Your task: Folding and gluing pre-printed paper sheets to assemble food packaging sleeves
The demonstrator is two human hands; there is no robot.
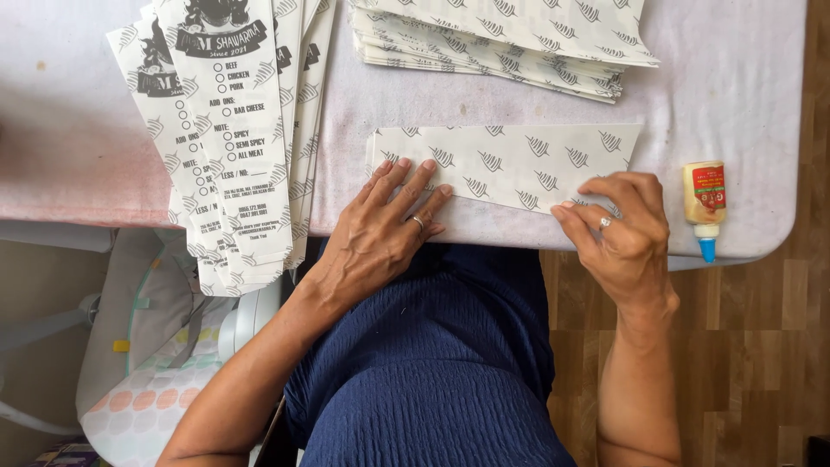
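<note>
A cream paper sleeve (510, 160) printed with grey leaf marks lies flat near the front edge of the white table (743, 104). My left hand (389, 225) rests flat on the sleeve's left end, fingers spread, a ring on one finger. My right hand (618, 229) pinches the lower right corner of the same sleeve between thumb and fingers; it also wears a ring.
A fanned pile of printed paper sleeves (233, 130) hangs over the table's front edge at left. A second stack of leaf-printed sheets (510, 43) lies at the back. A small glue bottle with a blue tip (705, 207) lies at right. Wooden floor (769, 346) below.
</note>
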